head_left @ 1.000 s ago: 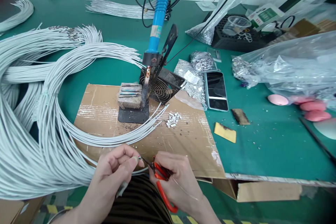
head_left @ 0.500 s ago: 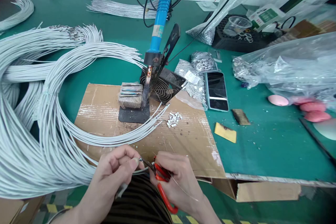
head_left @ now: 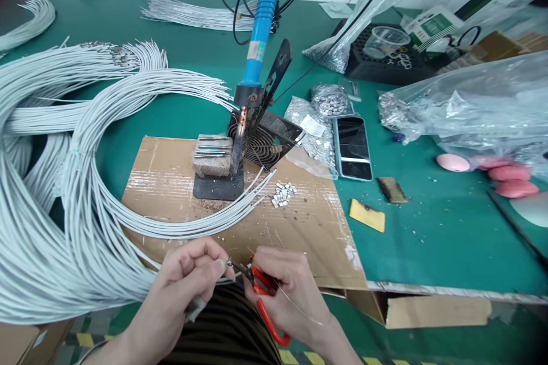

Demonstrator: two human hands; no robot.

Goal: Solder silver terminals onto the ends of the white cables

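Note:
At the front edge of the cardboard, my left hand (head_left: 186,285) pinches the end of a white cable between thumb and forefinger. Some pale wrap is on one of its lower fingers. My right hand (head_left: 291,291) is closed round small pliers with red handles (head_left: 270,319), whose dark narrow jaws meet the cable end at my left fingertips. A thin wire (head_left: 299,311) trails across the right hand. The tiny part at the jaw tips is too small to make out. Several loose white cables (head_left: 201,229) curve over the cardboard (head_left: 317,239) just beyond my hands.
A blue-handled soldering iron (head_left: 262,23) stands upright in its holder behind a block (head_left: 213,155). Small metal pieces (head_left: 283,194) lie on the cardboard. Big cable coils (head_left: 51,228) fill the left. A phone (head_left: 353,148), yellow sponge (head_left: 367,215) and plastic bags (head_left: 466,102) are rightward.
Hardly anything differs. Both hands keep their place and grip, with only a very slight shift of the left hand and the view.

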